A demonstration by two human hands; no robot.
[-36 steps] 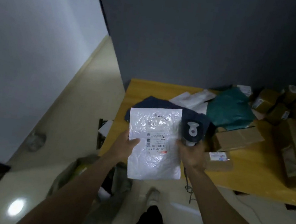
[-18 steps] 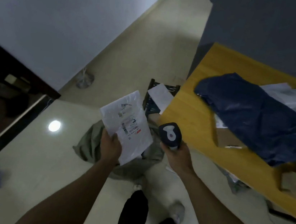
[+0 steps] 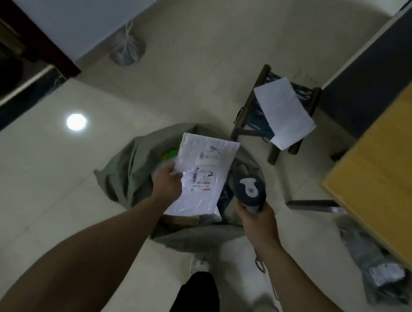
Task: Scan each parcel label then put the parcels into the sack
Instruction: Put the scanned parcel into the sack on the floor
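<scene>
My left hand [image 3: 167,182] grips the left edge of a white plastic parcel [image 3: 204,174] with a barcode label facing up. It hangs directly over the open mouth of a grey-green sack [image 3: 129,169] that lies on the floor. Inside the sack I make out something green and a brown box. My right hand [image 3: 257,219] holds a dark handheld scanner [image 3: 249,191], its head up, just right of the parcel and also above the sack. A cable trails down from the scanner.
A small wooden stool [image 3: 255,121] with a white sheet [image 3: 282,112] on it stands beyond the sack. The yellow table [image 3: 392,164] edge is at the right, with grey packets [image 3: 374,264] on the floor beneath it. My feet are just below the sack.
My view has swung from the table down to the floor. Both hands carried the parcel and the scanner leftward off the table and over the sack's opening.
</scene>
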